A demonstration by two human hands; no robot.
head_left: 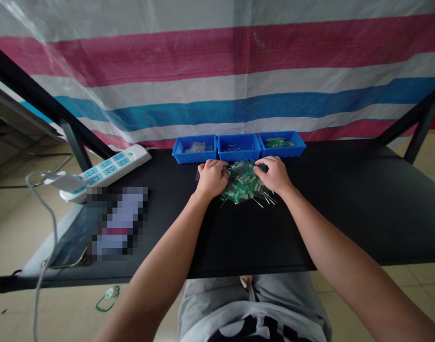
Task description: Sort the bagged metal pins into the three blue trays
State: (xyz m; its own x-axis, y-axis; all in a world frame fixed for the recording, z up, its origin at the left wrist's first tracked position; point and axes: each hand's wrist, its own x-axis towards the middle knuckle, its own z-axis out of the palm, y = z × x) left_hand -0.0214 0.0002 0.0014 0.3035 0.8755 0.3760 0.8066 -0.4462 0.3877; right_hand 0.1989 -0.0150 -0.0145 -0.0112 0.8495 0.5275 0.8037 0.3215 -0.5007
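Note:
A loose pile of small green and clear plastic packets (243, 183) lies on the black table, just in front of the blue bins. Thin metal pins (269, 197) stick out along the pile's front right edge. My left hand (213, 176) rests palm down against the left side of the pile, fingers bent, thumb apart from them. At the pile's right side is my right hand (274, 173), fingers curved inward with a gap between thumb and forefinger. Both hands touch the heap's edges. Their fingertips are partly hidden, and I see nothing gripped in either.
Three blue bins stand in a row behind the pile: clear packets in the left bin (196, 158), metal pins in the middle bin (239, 155), green packets in the right bin (286, 152). A white power strip (110, 166) and a pixelated item (122, 221) lie leftward on the black table (363, 204).

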